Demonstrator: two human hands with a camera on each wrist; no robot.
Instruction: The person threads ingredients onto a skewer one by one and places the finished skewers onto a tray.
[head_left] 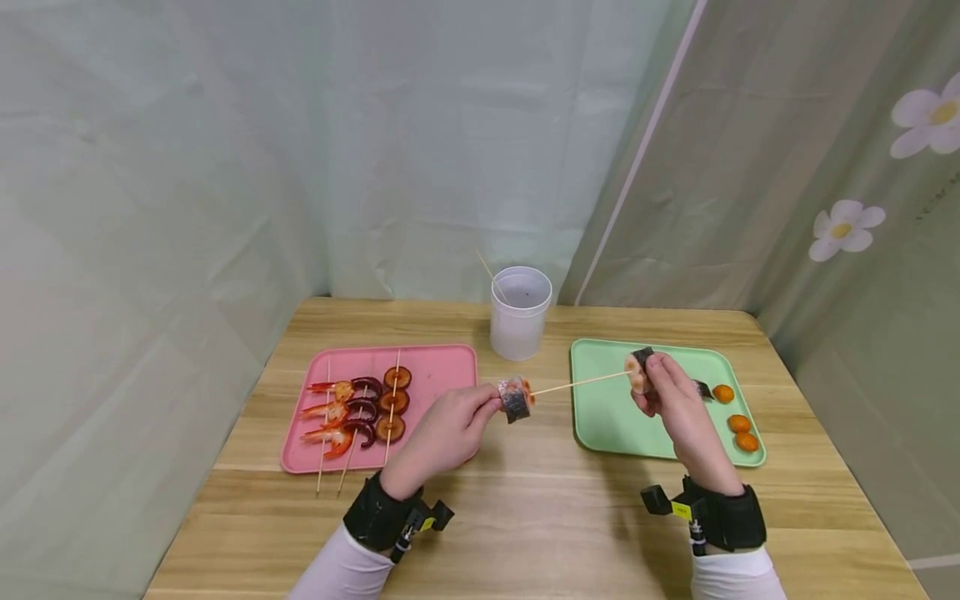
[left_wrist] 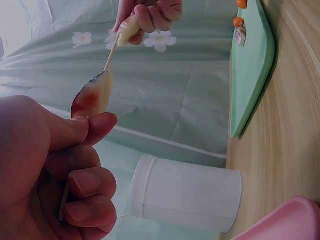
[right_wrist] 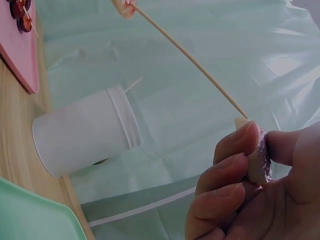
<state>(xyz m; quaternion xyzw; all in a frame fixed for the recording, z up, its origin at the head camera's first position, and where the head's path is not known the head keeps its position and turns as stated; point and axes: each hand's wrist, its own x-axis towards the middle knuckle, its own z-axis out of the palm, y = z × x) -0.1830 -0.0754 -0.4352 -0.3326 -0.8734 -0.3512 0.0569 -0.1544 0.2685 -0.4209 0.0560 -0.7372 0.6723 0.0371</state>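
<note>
My left hand (head_left: 450, 425) grips the lower end of a bamboo skewer (head_left: 581, 384), part of which is hidden in the curled fingers. Just past the thumb, a fish piece (head_left: 515, 400) with dark silvery skin and reddish-white flesh is threaded on the stick. Between thumb and fingers my right hand (head_left: 678, 408) pinches a second fish piece (right_wrist: 257, 155), right at the skewer's far tip. Both hands are raised over the table, the right one above the green tray (head_left: 611, 417). On that tray another dark-skinned piece (head_left: 702, 389) lies partly behind the right hand.
Several orange balls (head_left: 738, 423) lie at the green tray's right side. To the left, a pink tray (head_left: 442, 367) carries finished skewers of shrimp (head_left: 333, 412), dark curled tentacles (head_left: 365, 408) and round brown slices (head_left: 393, 402). A white tub (head_left: 517, 329) with a stick in it stands at the back.
</note>
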